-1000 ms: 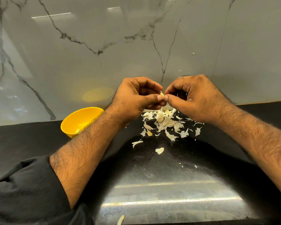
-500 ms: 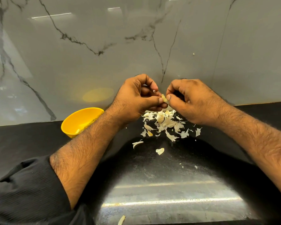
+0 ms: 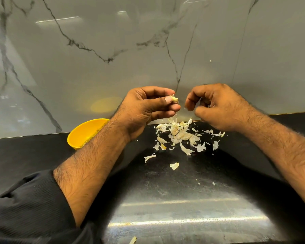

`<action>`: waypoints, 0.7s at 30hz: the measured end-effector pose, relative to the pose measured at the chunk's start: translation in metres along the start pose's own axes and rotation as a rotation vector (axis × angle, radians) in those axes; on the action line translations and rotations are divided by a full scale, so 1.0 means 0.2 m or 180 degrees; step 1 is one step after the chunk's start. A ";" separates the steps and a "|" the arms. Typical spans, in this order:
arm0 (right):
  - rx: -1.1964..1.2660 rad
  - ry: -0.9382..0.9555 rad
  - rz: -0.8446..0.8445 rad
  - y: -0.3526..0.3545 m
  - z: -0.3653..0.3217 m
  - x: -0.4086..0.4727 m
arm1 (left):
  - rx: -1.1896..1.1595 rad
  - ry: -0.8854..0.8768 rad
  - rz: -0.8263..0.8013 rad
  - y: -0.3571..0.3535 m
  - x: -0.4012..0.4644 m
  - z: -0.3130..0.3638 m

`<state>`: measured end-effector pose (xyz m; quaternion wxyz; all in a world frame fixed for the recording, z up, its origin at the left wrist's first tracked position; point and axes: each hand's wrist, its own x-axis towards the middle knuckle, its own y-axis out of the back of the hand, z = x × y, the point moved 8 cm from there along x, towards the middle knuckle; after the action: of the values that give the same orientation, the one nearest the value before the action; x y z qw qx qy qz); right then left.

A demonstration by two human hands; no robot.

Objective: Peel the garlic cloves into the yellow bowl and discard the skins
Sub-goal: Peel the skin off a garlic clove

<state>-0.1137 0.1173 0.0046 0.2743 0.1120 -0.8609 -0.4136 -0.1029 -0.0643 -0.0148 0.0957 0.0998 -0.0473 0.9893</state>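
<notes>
My left hand (image 3: 146,110) pinches a small garlic clove (image 3: 174,99) between thumb and fingers, raised above the counter. My right hand (image 3: 217,108) is a short gap to its right, fingers curled; a thin pale bit of skin (image 3: 198,103) seems to sit between thumb and fingers. Below both hands lies a pile of garlic skins and cloves (image 3: 180,134) on the black counter. The yellow bowl (image 3: 85,132) stands to the left, partly hidden behind my left forearm; its inside cannot be seen well.
Loose skin pieces (image 3: 174,166) lie nearer to me on the black counter (image 3: 165,191), one more at the front edge (image 3: 132,240). A glossy marble wall (image 3: 113,50) rises right behind the pile and bowl.
My hands have pulled apart: the right one moved away to the right, the left one keeps the clove. Before, both thumbs met on the clove.
</notes>
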 end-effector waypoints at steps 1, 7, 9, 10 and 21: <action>0.0112 -0.0021 -0.0012 0.01 0.00 0.00 | -0.0017 0.0024 0.0021 0.00 0.00 0.00; 0.0174 -0.0358 -0.0071 -0.01 0.04 0.01 | -0.0076 0.0118 0.0021 0.00 0.00 -0.02; -0.0200 -0.0238 0.0040 0.00 0.04 0.01 | -0.0060 0.0116 0.0019 0.00 0.00 -0.02; -0.0181 -0.0120 0.0074 0.00 0.02 0.01 | -0.0032 0.0108 0.0015 0.00 0.00 -0.02; 0.0869 -0.0278 -0.0088 -0.01 0.07 0.02 | 0.0090 0.0047 0.0054 0.00 0.01 -0.02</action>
<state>-0.1248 0.1224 -0.0028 0.2132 0.1419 -0.9186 -0.3009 -0.1055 -0.0643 -0.0189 0.0862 0.0935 -0.0334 0.9913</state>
